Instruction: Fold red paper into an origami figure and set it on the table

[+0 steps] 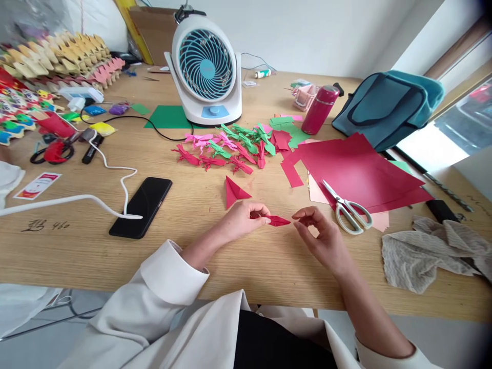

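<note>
Left hand (246, 221): at the near middle of the desk (192, 230); thumb and fingers pinched together on the narrow, pointed piece of folded red paper (279, 221).

Right hand (321, 240): to the right of the piece; thumb and index finger apart, tips just beside its free point, holding nothing.

Piece, position and axis: between the two hands, at desk level; whether it touches the wood cannot be told. Long axis runs left to right, the right end a little nearer the person. The exposed point faces right; the left end is hidden in the fingers.

Piece, stage: judged part-made. Main folds appear done; it lacks the projecting limbs of the finished-looking figures, so shaping seems left.

Just far of the left hand: one red paper triangle with a standing fold (235, 192), apparently at an early stage.

Farther: a cluster of small folded paper figures in red, pink and green (246, 139), apparently complete.

To the right: white-handled metal scissors (348, 209), partly over large flat red paper sheets (357, 169), unfolded stock.
</note>
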`<state>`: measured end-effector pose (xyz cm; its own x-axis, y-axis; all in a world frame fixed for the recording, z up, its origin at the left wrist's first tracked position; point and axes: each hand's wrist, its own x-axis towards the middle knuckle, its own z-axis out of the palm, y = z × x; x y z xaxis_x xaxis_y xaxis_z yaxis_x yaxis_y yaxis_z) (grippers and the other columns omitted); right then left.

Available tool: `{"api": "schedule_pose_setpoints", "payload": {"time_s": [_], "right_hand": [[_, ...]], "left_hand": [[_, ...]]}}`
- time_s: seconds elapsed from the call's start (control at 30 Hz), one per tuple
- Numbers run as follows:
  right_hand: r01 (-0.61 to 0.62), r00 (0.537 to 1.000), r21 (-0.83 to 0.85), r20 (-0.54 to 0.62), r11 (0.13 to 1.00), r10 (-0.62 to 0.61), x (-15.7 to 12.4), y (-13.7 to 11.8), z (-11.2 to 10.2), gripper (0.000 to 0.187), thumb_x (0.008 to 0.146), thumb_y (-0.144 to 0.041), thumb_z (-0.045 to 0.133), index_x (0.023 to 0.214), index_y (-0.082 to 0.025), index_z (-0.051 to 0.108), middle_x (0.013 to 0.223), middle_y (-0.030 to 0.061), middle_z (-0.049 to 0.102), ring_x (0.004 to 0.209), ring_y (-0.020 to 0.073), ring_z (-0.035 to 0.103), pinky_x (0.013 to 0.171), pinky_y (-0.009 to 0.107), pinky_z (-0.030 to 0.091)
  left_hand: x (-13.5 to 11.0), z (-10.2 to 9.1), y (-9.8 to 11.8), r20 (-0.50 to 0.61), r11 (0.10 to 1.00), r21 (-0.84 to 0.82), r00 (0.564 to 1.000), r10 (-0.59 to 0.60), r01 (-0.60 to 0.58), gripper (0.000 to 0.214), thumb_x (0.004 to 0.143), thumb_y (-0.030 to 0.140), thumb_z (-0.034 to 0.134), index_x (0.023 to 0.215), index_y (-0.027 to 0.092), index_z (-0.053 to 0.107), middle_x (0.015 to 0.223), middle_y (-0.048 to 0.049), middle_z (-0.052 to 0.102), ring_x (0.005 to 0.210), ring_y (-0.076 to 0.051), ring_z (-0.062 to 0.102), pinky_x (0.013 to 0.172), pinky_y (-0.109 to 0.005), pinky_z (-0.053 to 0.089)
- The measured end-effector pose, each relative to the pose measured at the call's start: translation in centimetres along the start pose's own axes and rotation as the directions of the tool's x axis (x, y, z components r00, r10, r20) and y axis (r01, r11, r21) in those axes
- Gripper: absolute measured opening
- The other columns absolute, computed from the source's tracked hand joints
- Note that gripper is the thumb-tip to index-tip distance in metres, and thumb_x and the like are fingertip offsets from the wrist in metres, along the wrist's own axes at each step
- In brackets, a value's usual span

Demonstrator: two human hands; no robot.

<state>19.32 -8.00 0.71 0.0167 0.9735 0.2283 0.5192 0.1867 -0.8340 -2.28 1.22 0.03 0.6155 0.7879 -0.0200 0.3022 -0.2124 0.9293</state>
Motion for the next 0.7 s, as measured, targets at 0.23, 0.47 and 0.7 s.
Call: {"api": "schedule_pose_setpoints", "payload": {"time_s": [0.23,0.47,0.7], "right_hand": [[0.323,0.938,-0.295,0.224,0.899,-0.264,-1.4,0.0,0.2,0.024,0.093,-0.013,0.053,0.115,-0.023,0.054,0.113,0.0094,0.060,0.101,0.0229,0.061,0.086,0.039,0.052],[0.463,0.883,-0.564,0.223,0.684,-0.414,-1.6,0.2,0.6,0.012,0.093,-0.016,0.057,0.102,-0.023,0.061,0.107,0.0103,0.064,0.089,0.0225,0.057,0.076,0.038,0.045],[0.587,0.804,-0.589,0.345,0.555,-0.485,-2.2,0.0,0.3,0.013,0.095,-0.012,0.057,0.100,-0.020,0.065,0.096,0.0066,0.068,0.081,0.0187,0.053,0.071,0.036,0.036]], "left_hand": [[-0.6,0.2,1.5,0.081,1.000,-0.011,0.997,0.009,-0.008,0.016,0.085,0.024,0.061,0.096,0.018,0.071,0.088,-0.0013,0.073,0.080,-0.014,0.065,0.073,-0.023,0.047],[-1.2,1.0,2.3,0.105,0.997,0.075,0.994,-0.024,0.016,0.010,0.084,0.016,0.055,0.086,0.019,0.064,0.083,0.0015,0.070,0.078,-0.013,0.065,0.070,-0.023,0.047],[-2.1,1.9,2.2,0.141,0.961,0.271,0.990,0.010,-0.048,0.013,0.087,0.012,0.053,0.090,0.020,0.062,0.086,0.0017,0.069,0.078,-0.013,0.063,0.072,-0.025,0.046]]}}
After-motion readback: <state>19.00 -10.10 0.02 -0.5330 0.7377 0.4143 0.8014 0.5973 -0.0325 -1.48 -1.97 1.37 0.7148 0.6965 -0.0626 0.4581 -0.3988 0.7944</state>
